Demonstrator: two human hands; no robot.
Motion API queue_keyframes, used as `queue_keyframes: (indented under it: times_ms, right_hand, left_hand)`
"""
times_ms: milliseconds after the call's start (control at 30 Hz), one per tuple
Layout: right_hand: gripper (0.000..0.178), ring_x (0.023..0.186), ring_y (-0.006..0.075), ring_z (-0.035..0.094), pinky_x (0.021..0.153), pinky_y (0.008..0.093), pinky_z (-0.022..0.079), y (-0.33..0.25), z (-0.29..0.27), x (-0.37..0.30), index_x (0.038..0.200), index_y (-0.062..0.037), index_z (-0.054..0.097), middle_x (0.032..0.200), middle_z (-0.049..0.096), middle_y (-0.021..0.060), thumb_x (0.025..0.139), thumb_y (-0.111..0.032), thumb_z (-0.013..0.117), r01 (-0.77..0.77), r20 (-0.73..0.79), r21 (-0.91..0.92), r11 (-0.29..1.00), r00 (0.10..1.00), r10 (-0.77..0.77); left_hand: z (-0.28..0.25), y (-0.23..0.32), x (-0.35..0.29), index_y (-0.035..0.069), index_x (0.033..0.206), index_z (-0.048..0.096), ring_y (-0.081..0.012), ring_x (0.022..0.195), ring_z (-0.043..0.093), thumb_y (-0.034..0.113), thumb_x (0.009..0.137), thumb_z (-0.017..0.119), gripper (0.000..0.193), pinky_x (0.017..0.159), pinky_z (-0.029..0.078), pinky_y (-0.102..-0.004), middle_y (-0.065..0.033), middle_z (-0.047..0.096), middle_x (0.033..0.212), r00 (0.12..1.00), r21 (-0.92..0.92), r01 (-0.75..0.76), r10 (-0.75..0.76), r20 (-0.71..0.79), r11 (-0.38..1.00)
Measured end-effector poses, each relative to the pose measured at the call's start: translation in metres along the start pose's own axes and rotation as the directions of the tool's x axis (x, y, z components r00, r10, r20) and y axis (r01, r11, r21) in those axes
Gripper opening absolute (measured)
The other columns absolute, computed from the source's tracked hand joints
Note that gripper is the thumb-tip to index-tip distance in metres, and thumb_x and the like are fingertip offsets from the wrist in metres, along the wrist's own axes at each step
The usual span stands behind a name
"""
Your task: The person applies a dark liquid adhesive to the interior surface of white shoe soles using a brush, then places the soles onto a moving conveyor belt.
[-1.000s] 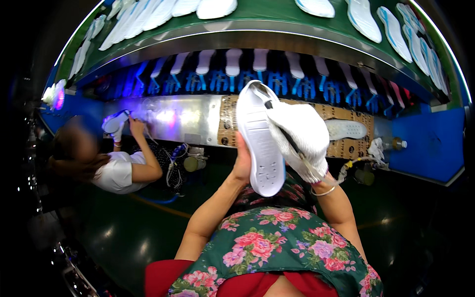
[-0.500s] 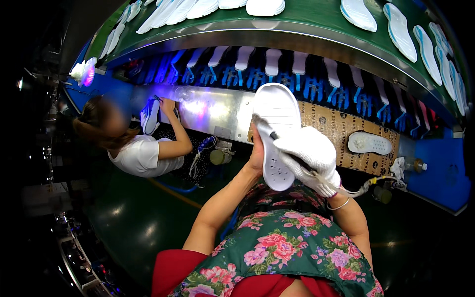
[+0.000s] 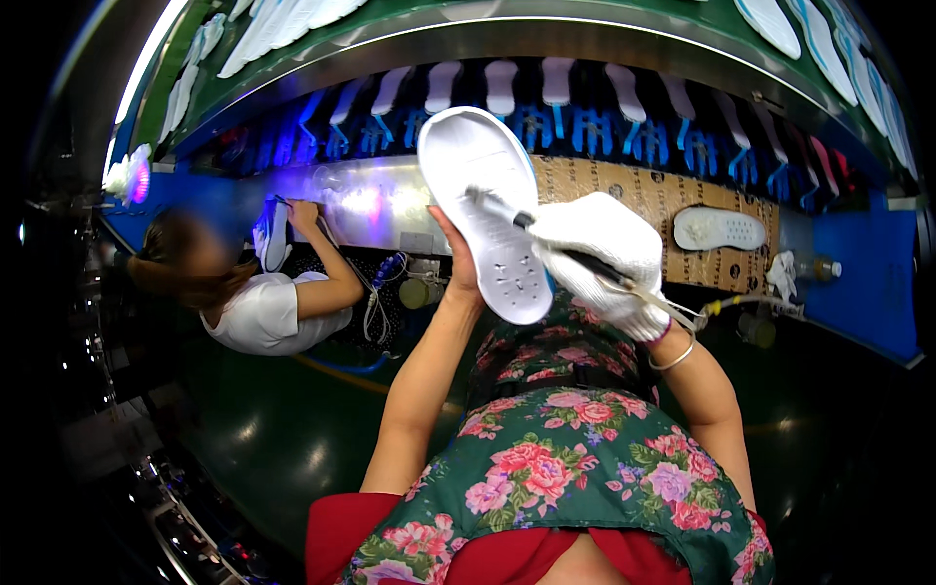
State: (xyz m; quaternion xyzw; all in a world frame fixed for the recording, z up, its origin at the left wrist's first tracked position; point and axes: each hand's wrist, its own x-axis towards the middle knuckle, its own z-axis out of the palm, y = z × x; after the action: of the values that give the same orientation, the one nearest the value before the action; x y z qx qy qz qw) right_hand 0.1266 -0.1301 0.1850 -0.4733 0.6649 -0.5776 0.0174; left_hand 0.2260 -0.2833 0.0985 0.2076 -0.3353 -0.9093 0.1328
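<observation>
A white shoe sole point(image 3: 485, 232), its hollow inner side facing up, is tilted over my lap. My bare left hand point(image 3: 462, 261) grips it along the left edge, with most fingers hidden beneath. In my right hand point(image 3: 603, 255), covered by a white knit glove, is a brush point(image 3: 499, 208) with a dark handle. Its pale bristles lie over the middle of the sole's inner face. From the back of the handle a thin hose point(image 3: 680, 314) runs off to the right.
Another white sole point(image 3: 720, 229) lies on printed cardboard point(image 3: 575, 182) at the right, near a capped bottle point(image 3: 825, 269). Beyond, pale insole-shaped pieces point(image 3: 499, 90) hang in a row below a green conveyor point(image 3: 468, 41) carrying more soles. At left a co-worker point(image 3: 278, 302) handles a shoe part.
The sole has moved up and left and tilted, showing more of its inner face. The brush has gone from the sole's left edge to its middle. The whole view has shifted slightly.
</observation>
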Motion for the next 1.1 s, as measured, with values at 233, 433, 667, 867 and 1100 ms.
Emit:
queue_keyframes:
  times_ms: [233, 433, 667, 867, 1100]
  right_hand:
    - [0.026, 0.082, 0.0261, 0.069, 0.074, 0.0347, 0.053, -0.011, 0.007, -0.007, 0.099, -0.0071, 0.072, 0.099, 0.072, 0.0086, 0.073, -0.005, 0.076, 0.039, 0.169, 0.183, 0.982, 0.983, -0.071]
    - [0.033, 0.083, 0.0258, 0.068, 0.073, 0.0340, 0.053, -0.008, 0.018, -0.016, 0.105, -0.0093, 0.070, 0.101, 0.072, 0.0086, 0.073, -0.003, 0.075, 0.185, 0.161, -0.154, 0.970, 0.974, -0.161]
    - [0.028, 0.084, 0.0262, 0.069, 0.071, 0.0349, 0.054, -0.008, 0.022, -0.006, 0.100, -0.0096, 0.073, 0.090, 0.071, 0.0079, 0.073, -0.005, 0.077, 0.070, 0.029, 0.037, 0.997, 0.997, -0.071]
    - [0.029, 0.080, 0.0250, 0.068, 0.069, 0.0345, 0.053, -0.013, 0.025, -0.009, 0.100, -0.0093, 0.072, 0.090, 0.071, 0.0072, 0.072, -0.005, 0.077, 0.154, 0.074, 0.083, 0.985, 0.984, -0.160]
    - [0.026, 0.077, 0.0240, 0.068, 0.068, 0.0332, 0.054, -0.013, 0.025, -0.018, 0.099, -0.0112, 0.072, 0.094, 0.072, 0.0066, 0.075, -0.006, 0.077, 0.115, 0.102, -0.047, 0.992, 0.989, -0.109]
  left_hand:
    - [0.001, 0.007, 0.014, 0.005, 0.134, 0.040, -0.0359, 0.082, 0.065, 0.097, 0.066, 0.027, 0.115, 0.067, 0.056, -0.0482, -0.0226, 0.060, 0.099, 0.933, -0.374, 0.148, -0.005, 0.359, 0.916]
    - [-0.013, 0.015, 0.035, -0.002, 0.121, 0.048, -0.0343, 0.084, 0.062, 0.097, 0.060, 0.039, 0.117, 0.072, 0.054, -0.0460, -0.0219, 0.060, 0.101, 0.845, -0.337, 0.169, 0.040, 0.533, 0.926]
    - [-0.016, 0.019, 0.050, -0.005, 0.117, 0.051, -0.0316, 0.078, 0.061, 0.099, 0.060, 0.038, 0.119, 0.071, 0.053, -0.0451, -0.0202, 0.061, 0.100, 0.912, -0.503, 0.089, 0.132, 0.388, 0.860]
    - [-0.011, 0.021, 0.056, -0.003, 0.120, 0.051, -0.0317, 0.078, 0.060, 0.096, 0.065, 0.035, 0.114, 0.074, 0.052, -0.0469, -0.0170, 0.060, 0.096, 0.891, -0.517, 0.079, 0.173, 0.420, 0.852]
    - [-0.002, 0.022, 0.061, -0.004, 0.121, 0.048, -0.0289, 0.080, 0.059, 0.092, 0.066, 0.045, 0.111, 0.077, 0.050, -0.0443, -0.0160, 0.058, 0.098, 0.845, -0.500, 0.153, 0.150, 0.514, 0.853]
